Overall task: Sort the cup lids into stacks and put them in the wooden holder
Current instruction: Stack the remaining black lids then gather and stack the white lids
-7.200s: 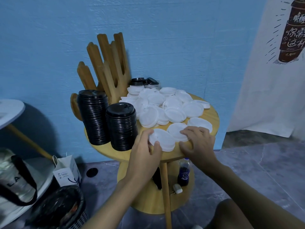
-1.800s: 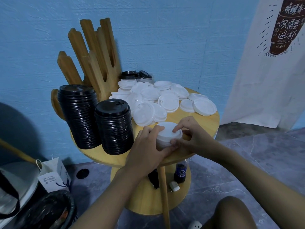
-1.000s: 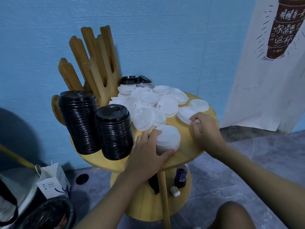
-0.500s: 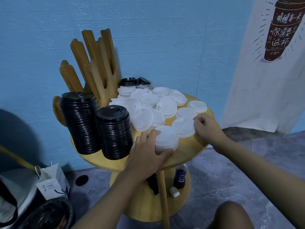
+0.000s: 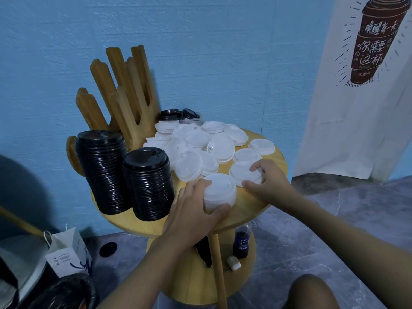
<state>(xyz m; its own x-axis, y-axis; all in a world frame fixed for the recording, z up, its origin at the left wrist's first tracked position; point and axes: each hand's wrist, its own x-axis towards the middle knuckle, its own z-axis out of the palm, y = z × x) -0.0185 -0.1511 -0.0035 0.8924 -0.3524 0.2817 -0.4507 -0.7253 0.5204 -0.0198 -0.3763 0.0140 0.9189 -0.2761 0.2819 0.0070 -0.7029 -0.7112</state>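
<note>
Curling left hand (image 5: 196, 210) round the white stack (image 5: 219, 192) at its sides; pinching the loose lid (image 5: 243, 172) at two o'clock by its rim with right hand (image 5: 268, 185); probably handling light, bendy, slippery.

Two stacks of black plastic lids (image 5: 147, 186) stand left on the round wooden table (image 5: 247, 208), before the wooden holder (image 5: 127, 103); white plastic lids (image 5: 198, 139) lie right.

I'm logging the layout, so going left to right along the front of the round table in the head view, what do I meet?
Taller black lid stack → shorter black lid stack → small white lid stack → flat white lid.
</note>
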